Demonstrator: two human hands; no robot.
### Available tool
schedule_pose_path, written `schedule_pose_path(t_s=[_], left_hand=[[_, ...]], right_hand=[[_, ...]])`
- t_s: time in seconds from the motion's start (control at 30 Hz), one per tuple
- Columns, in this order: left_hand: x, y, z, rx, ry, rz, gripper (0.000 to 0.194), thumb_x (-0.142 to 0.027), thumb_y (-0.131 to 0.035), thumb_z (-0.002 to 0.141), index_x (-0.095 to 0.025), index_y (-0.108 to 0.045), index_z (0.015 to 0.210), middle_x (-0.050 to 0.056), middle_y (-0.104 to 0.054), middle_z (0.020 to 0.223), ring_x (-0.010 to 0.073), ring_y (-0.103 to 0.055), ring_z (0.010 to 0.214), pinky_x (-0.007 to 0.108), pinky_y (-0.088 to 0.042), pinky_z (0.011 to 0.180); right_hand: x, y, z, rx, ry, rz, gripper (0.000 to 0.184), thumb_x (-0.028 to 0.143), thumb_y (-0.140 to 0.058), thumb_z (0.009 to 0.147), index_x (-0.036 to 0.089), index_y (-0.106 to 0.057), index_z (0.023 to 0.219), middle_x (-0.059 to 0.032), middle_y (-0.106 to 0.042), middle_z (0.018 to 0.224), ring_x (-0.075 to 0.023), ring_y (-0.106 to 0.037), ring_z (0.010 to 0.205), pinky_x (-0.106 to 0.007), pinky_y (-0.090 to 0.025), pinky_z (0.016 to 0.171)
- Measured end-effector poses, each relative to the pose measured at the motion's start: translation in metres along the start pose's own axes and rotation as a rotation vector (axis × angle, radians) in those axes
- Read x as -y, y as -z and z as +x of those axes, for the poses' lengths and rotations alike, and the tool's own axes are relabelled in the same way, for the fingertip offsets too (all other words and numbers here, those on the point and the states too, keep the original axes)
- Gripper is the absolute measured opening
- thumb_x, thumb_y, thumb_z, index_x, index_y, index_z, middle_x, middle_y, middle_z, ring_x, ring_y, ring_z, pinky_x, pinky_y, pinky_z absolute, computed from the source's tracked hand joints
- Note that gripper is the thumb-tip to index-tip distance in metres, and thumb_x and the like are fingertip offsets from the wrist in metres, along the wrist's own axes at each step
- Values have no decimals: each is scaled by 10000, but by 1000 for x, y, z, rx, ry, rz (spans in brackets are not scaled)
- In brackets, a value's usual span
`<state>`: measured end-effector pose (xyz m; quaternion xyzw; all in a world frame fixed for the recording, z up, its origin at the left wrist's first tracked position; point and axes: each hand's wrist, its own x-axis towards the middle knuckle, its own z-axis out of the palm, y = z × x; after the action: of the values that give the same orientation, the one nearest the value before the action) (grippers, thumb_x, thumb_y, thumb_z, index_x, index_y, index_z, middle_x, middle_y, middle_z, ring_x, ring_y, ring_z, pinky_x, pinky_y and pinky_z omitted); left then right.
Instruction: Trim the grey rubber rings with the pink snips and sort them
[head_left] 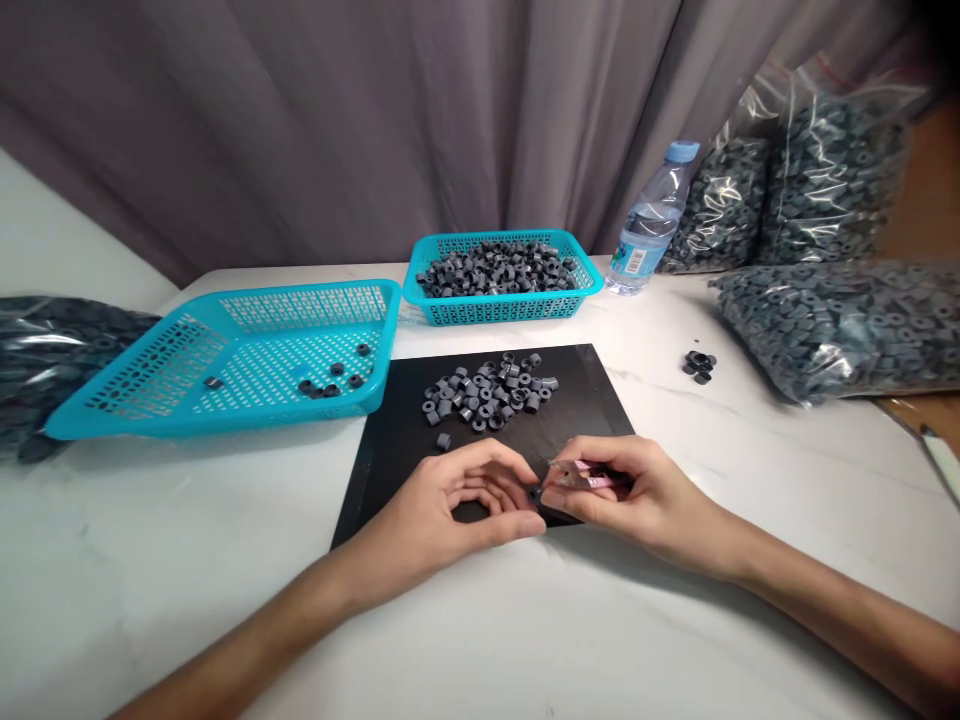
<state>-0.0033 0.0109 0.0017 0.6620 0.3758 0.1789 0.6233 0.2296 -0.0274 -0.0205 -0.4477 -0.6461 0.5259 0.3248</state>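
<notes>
My right hand (626,490) is closed around a small pink tool (592,479); its end looks shiny and its exact kind is hard to make out. Curved over the front of a black mat (397,415), my left hand (472,500) has its thumb apart from its fingers. Between the fingertips of both hands is a small dark ring-shaped piece (535,493), partly hidden. Behind the hands lies a heap of short grey tube pieces (487,392) on the mat. A single grey piece (444,441) sits nearer my left hand.
At the left, a blue basket (388,350) holds several dark pieces. Another blue basket (502,304), full of grey pieces, stands behind the mat. A water bottle (649,225), filled plastic bags (855,325) and a few black pieces (700,366) are at the right.
</notes>
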Motion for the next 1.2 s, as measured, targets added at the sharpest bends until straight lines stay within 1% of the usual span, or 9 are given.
schedule_pose_path(t_s=[0.17, 0.27, 0.33, 0.43, 0.57, 0.8, 0.93, 1.03, 1.2], left_hand=[[6, -2, 0, -24, 3, -29, 215, -327, -729, 903, -192, -747, 1068, 27, -767, 943, 163, -706, 875, 271, -551, 839], [6, 1, 1, -21, 55, -123, 271, -335, -778, 858, -154, -761, 1060, 54, -787, 886, 167, -717, 788, 279, -570, 782], [6, 3, 3, -19, 72, -183, 284, -327, -804, 834, -133, -764, 1038, 76, -801, 874, 167, -727, 754, 269, -573, 742], [7, 4, 4, -1, 67, -247, 228, -283, -796, 848, -125, -765, 1011, 90, -817, 867, 163, -750, 749, 232, -565, 692], [9, 6, 5, 24, 65, -300, 191, -266, -783, 868, -123, -767, 994, 98, -825, 859, 185, -779, 779, 213, -558, 641], [5, 7, 7, 67, 54, -271, 210, -309, -742, 908, -120, -787, 988, 94, -819, 847, 178, -770, 753, 209, -536, 607], [-1, 6, 5, 72, 54, -205, 216, -319, -711, 931, -124, -788, 877, 81, -817, 835, 138, -726, 721, 200, -513, 647], [-5, 5, 3, 78, 56, -148, 262, -325, -681, 950, -126, -781, 812, 73, -816, 833, 113, -676, 706, 192, -487, 673], [-5, 4, 3, 106, 51, -125, 303, -346, -641, 973, -134, -775, 805, 67, -815, 833, 113, -638, 693, 198, -463, 665]], right_hand=[[-2, 0, 0, -12, 29, -13, 257, 412, -621, 965, 170, -632, 879, 29, -440, 714, -111, -348, 648, -239, -298, 572], [0, 1, 1, -42, 37, 41, 246, 419, -612, 976, 177, -632, 934, 22, -486, 757, -107, -379, 668, -229, -319, 586], [0, 1, 1, -39, 39, 83, 215, 398, -655, 956, 184, -639, 973, 42, -466, 732, -92, -364, 638, -212, -319, 570], [-1, 0, 1, 2, 46, 116, 196, 359, -692, 936, 196, -656, 1039, 64, -448, 701, -72, -327, 587, -193, -310, 536], [-2, 0, 1, 33, 66, 133, 192, 325, -688, 942, 217, -678, 1100, 58, -505, 712, -66, -349, 575, -188, -326, 530], [-1, 0, 4, 28, 123, 131, 225, 328, -716, 924, 224, -721, 1123, 46, -548, 709, -70, -385, 585, -196, -342, 535], [-3, 0, 4, 22, 124, 118, 229, 303, -716, 925, 241, -733, 1145, 52, -537, 700, -69, -386, 593, -199, -326, 533], [-4, 0, 4, 18, 128, 106, 200, 301, -725, 916, 236, -764, 1101, 50, -519, 684, -71, -391, 599, -203, -326, 536], [-2, 0, 5, -3, 111, 164, 194, 342, -770, 877, 216, -790, 1024, 43, -549, 680, -70, -404, 594, -203, -360, 549]])
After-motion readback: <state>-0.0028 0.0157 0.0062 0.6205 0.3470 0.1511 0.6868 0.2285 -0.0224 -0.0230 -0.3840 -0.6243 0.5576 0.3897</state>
